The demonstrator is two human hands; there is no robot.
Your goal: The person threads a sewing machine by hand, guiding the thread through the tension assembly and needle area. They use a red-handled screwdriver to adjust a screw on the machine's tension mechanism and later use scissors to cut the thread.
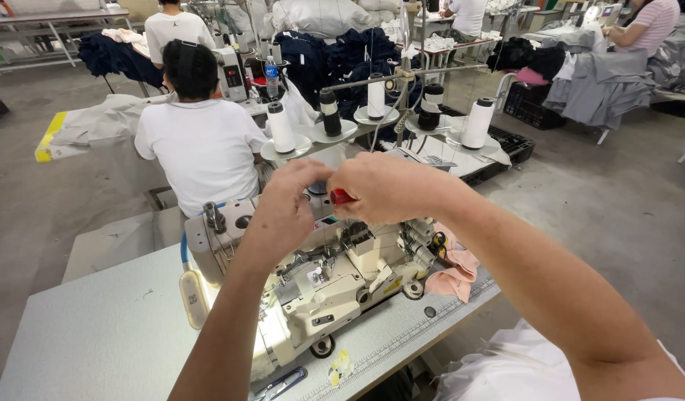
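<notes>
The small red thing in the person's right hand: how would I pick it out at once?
Start at the cream sewing machine on the grey table. Above its top, the left hand and right hand meet. The red object pokes from the right hand's fingers, the only bright red spot there; its shape is mostly hidden.

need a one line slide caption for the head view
Both hands, left hand and right hand, meet above a sewing machine.
</notes>
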